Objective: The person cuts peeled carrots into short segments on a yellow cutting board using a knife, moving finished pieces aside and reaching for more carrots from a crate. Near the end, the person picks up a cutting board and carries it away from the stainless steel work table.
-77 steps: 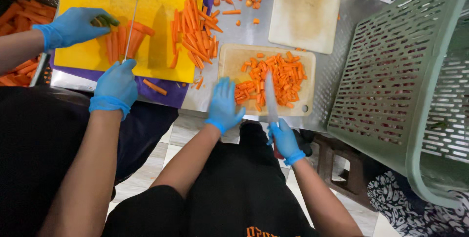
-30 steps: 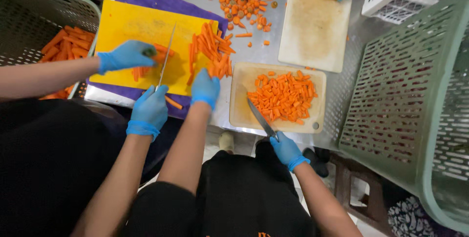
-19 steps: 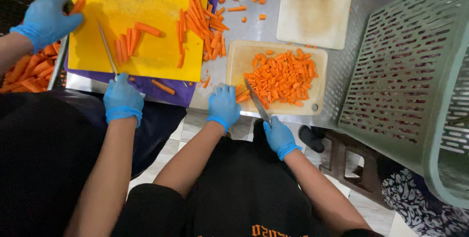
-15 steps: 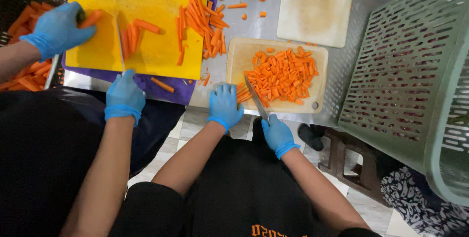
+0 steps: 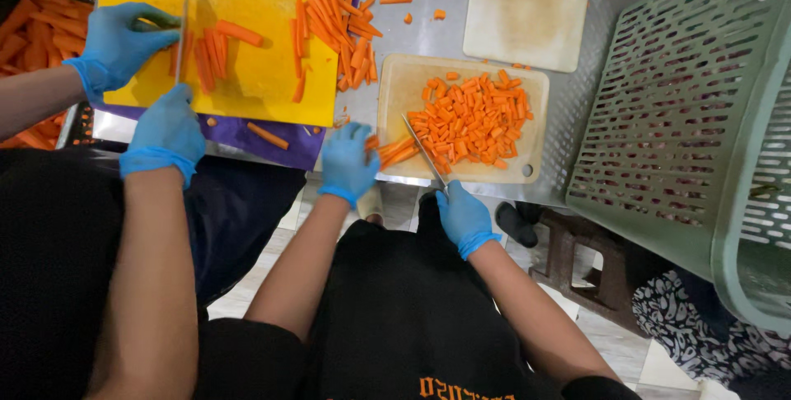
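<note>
The right hand [image 5: 464, 219], in a blue glove, is clenched round the handle of a knife [image 5: 424, 151] whose blade slants up over the near left corner of the small beige cutting board [image 5: 527, 153]. The gloved left hand [image 5: 348, 161] curls at that board's left edge, fingers pressed onto a few carrot sticks [image 5: 394, 153] lying just left of the blade. Chopped carrot pieces [image 5: 474, 116] cover the board's middle. Left of the board, a co-worker's gloved hands [image 5: 165, 132] cut carrots on a yellow board [image 5: 247, 79].
</note>
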